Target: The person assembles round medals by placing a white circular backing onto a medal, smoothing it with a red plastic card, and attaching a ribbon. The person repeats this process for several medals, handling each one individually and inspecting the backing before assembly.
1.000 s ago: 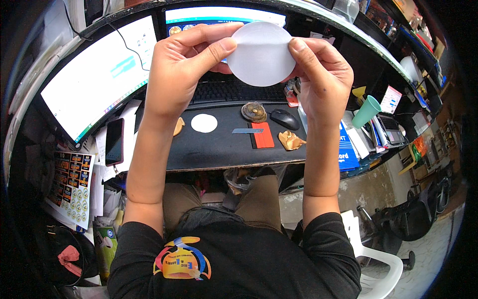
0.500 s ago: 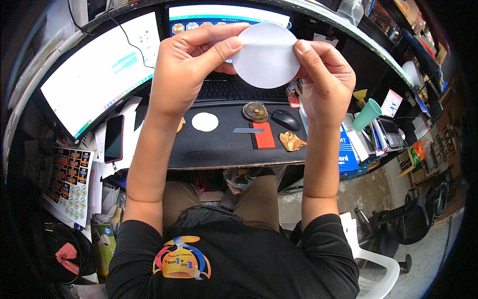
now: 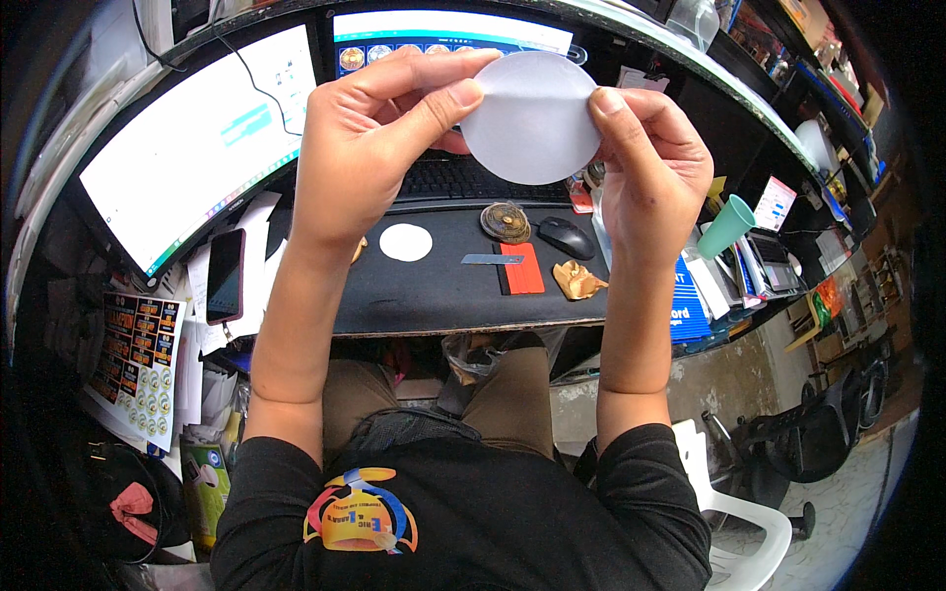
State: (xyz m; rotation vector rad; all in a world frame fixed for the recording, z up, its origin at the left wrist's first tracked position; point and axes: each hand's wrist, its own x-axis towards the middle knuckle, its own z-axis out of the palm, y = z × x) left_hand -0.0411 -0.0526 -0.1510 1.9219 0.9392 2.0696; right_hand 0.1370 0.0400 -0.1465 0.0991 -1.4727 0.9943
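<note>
Raised over the keyboard, a round white disc [image 3: 530, 123] is pinched at its two side edges. My left hand [image 3: 379, 133] grips its left edge between thumb and fingers. At the right edge, my right hand [image 3: 650, 158] holds it the same way. Below on the black desk lies a second white disc [image 3: 406, 242]. A red squeegee [image 3: 522, 271] has a cutter blade [image 3: 493, 259] lying across it. Close by are a round brownish medal-like piece [image 3: 506, 224] and a crumpled gold scrap [image 3: 578, 281].
A black mouse [image 3: 566, 238] sits right of the keyboard [image 3: 453, 182]. Two monitors stand behind, the left one [image 3: 197, 148] glowing white. A phone [image 3: 226, 276] rests on papers at the left. On the right, a green cup [image 3: 727, 227] leans above a blue pad [image 3: 690, 305].
Both hands have come slightly lower with the disc, and the right hand has shifted a little to the right. The grip on the disc is unchanged.
</note>
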